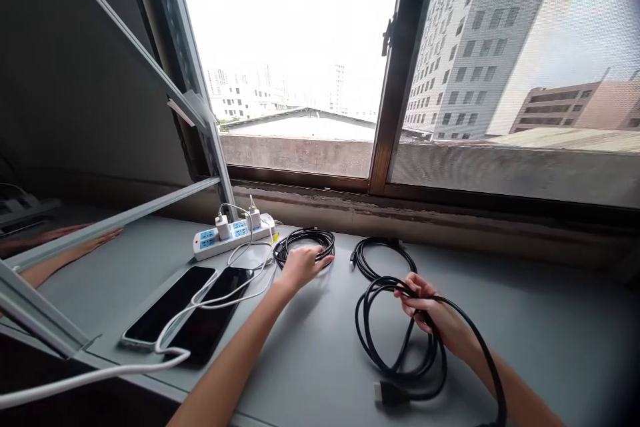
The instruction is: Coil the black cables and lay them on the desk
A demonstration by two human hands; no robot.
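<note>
At the far side of the desk my left hand (300, 265) reaches onto a coiled black cable (306, 233) that lies flat. Its fingers curl at the near rim of the coil, partly hidden by the back of the hand, and the thumb points right. My right hand (424, 300) grips loops of a second black cable (367, 333), thumb and fingers closed around the strands. The flat rectangular plug (393, 393) of that cable hangs at the bottom of the loops. Behind them another coiled black cable (385, 243) lies on the desk.
A white power strip (235, 237) with two chargers stands at the back left. White charging cables (220, 300) run over two dark-screened phones (170, 303). A metal shelf frame (115, 217) crosses the left side, with another person's hand (97, 241) beyond it. Windows line the back.
</note>
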